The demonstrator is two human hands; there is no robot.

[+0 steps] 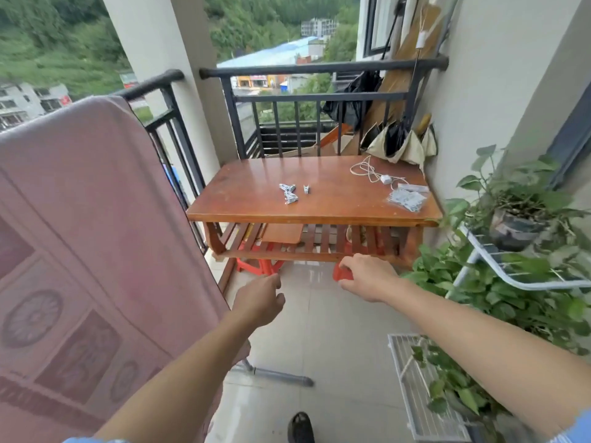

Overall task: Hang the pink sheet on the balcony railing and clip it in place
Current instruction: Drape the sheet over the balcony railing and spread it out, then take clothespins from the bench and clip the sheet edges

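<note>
The pink sheet, printed with darker panels and round motifs, hangs draped over the black balcony railing on the left. Small grey-white clips lie loose on the wooden table ahead, with one more clip just to their right. My left hand reaches forward beside the sheet's right edge, fingers loosely curled and holding nothing. Further right, my right hand stretches toward the table's lower shelf, also holding nothing. Both hands are short of the table top.
A clear bag of clips and a white cable with charger lie at the table's right end. Red plastic stools stand under the table. Potted plants on a white rack crowd the right side. A folded umbrella leans in the far corner.
</note>
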